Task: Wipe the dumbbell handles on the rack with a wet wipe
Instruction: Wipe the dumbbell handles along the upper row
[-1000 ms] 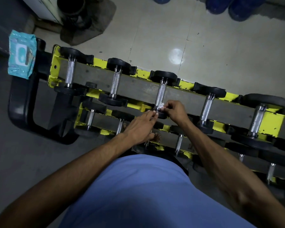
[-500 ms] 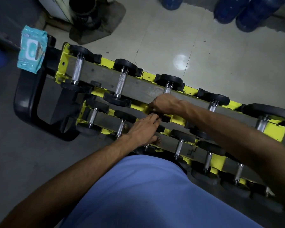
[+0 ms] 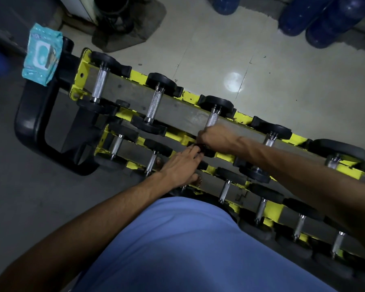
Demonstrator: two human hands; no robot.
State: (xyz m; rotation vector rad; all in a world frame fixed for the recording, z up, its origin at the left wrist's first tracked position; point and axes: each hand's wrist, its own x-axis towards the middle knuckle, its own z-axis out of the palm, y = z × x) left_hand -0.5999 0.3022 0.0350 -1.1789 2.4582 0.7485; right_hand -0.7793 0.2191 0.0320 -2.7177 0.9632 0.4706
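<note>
Fingers of left hand (image 3: 181, 165) nearest, straight, steadying weight (image 3: 210, 153). Just beyond fingertips, right hand (image 3: 217, 138) has gone from pinching wipe to curling round handle (image 3: 212, 119). Wipe hidden under fingers. Stroke likely starting, bare handle beyond knuckles.

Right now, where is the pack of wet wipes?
The wipes pack sits at the upper left of the head view, on the black frame at the left end of the yellow rack, just left of the first top-row dumbbell.

Open gaps over the grey rail (image 3: 180, 114) between neighbouring dumbbells (image 3: 154, 106), black end weights (image 3: 161, 81) at both ends of each.
</note>
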